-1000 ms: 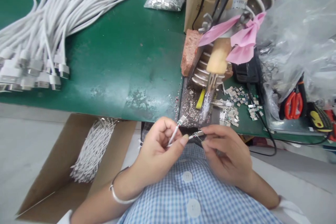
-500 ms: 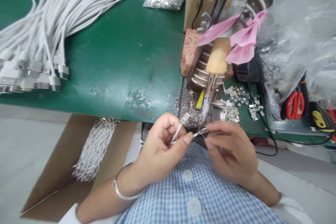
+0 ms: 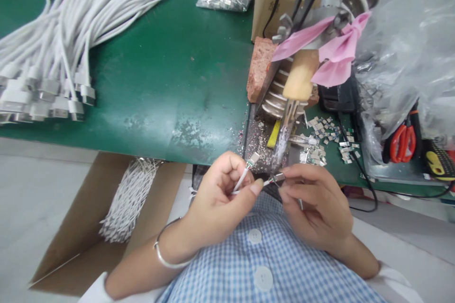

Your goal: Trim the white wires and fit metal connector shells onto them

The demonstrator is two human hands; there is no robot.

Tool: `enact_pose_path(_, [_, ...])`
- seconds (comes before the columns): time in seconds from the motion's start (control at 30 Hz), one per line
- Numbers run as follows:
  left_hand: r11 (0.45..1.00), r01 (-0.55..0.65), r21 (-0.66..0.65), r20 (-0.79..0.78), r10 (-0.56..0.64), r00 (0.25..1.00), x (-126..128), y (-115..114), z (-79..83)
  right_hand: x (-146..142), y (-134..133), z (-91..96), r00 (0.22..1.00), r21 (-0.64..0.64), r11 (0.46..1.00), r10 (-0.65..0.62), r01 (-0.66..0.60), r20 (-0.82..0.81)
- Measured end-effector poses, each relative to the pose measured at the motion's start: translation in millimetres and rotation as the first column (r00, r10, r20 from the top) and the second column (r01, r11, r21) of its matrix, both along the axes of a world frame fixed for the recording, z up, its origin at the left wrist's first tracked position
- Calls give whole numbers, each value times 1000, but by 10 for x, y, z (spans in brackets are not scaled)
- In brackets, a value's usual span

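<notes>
My left hand (image 3: pixel 216 203) is closed around thin white cables. One white cable (image 3: pixel 241 181) rises between its fingers and ends in a small metal USB connector (image 3: pixel 254 157) with a bit of green board. A second cable end is pinched by the thumb and points right, against another metal connector (image 3: pixel 278 177). My right hand (image 3: pixel 318 203) is closed, its thumb and fingertips at that connector; a thin wire shows beside it. Just above the hands is the tip of a clamped soldering iron (image 3: pixel 282 142), with a pink cloth strip (image 3: pixel 336 64) tied around its mount.
Finished-looking white USB cables (image 3: pixel 74 33) lie bundled on the green table (image 3: pixel 159 80). A cardboard box (image 3: pixel 71 227) at lower left holds more white cables (image 3: pixel 130 201). Loose connectors (image 3: pixel 314 151), a brick (image 3: pixel 259 68), red-handled pliers (image 3: pixel 403 143) and plastic bags (image 3: pixel 408 33) are around the iron.
The view has shifted slightly, so the table things appear a little to the right. Both hands keep nearly the same pose, still holding the cables and connector close below the iron.
</notes>
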State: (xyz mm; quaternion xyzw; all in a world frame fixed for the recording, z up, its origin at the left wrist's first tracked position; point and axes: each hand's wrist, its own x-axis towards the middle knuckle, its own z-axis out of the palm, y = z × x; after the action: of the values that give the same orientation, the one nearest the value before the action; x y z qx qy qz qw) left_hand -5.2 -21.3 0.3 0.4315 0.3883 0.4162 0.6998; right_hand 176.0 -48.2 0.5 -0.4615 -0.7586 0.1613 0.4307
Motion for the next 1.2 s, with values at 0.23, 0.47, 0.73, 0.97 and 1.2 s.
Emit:
enact_pose_path(0.23, [999, 38, -3, 28, -38, 999, -29, -18, -5, -11, -15, 5, 1000, -23, 999, 24, -24, 4])
enact_pose_path(0.47, [998, 46, -32, 20, -45, 999, -31, -28, -28, -16, -32, -20, 999, -36, 999, 36, -37, -18])
enact_pose_path(0.73, [997, 47, -56, 20, -45, 999, -50, -41, -35, 5, -45, 12, 998, -42, 997, 66, -66, -20])
enact_pose_path(0.97, [995, 66, -79, 30, -64, 998, -65, -64, -59, 47, -58, 14, 991, -88, 987, 131, -133, -28])
enact_pose_path(1.2, [993, 109, -47, -54, -111, 992, -218, -127, -140, 359, 13, 115, 999, -14, 999, 40, -40, 13])
